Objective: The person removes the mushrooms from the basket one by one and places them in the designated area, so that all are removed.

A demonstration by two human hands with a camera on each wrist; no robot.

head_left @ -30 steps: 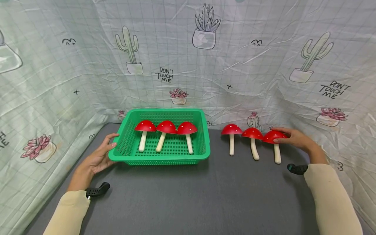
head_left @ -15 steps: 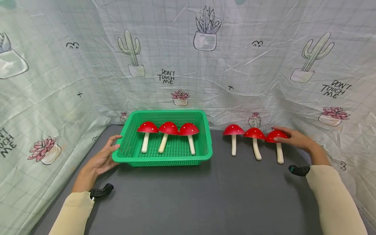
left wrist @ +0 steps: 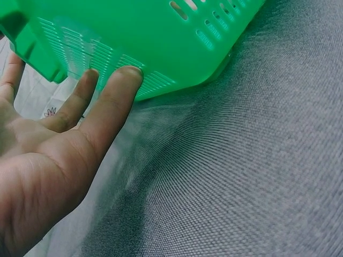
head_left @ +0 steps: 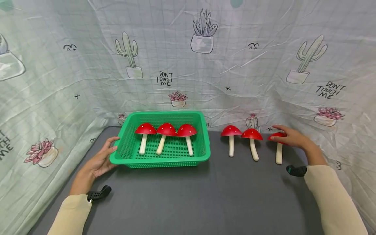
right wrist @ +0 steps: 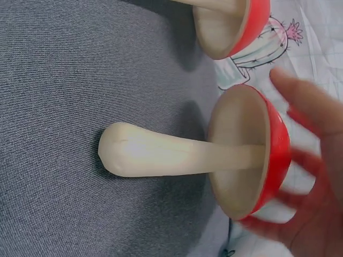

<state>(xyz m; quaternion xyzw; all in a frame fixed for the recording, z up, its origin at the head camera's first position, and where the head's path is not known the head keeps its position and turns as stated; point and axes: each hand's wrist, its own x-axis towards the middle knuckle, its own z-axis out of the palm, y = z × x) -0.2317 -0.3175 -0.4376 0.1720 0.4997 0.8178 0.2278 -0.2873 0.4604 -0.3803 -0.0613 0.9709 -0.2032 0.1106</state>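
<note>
In the head view, my left hand (head_left: 101,160) is at the left end of a green plastic basket (head_left: 164,159). Its fairly straight fingers touch the end wall, as the basket wall (left wrist: 144,37) in the left wrist view shows. Three toy mushrooms with red dotted caps, such as the middle mushroom (head_left: 166,130), lie inside. My right hand (head_left: 293,136) is over the cap of the rightmost mushroom (head_left: 279,153) on the table. In the right wrist view its fingers are spread and blurred around the red cap (right wrist: 278,155), the thumb apart from it.
Two more mushrooms lie between basket and right hand: a straight-stemmed mushroom (head_left: 231,145) and a bent-stemmed mushroom (head_left: 253,148). Behind the dark grey table (head_left: 188,199) hangs a pale curtain (head_left: 235,58) printed with potted cacti, which also runs along both sides.
The rightmost mushroom has shifted slightly right, so a gap now shows between its cap and the neighbouring one. My right hand's fingers have spread from the cap. The left hand stays at the basket.
</note>
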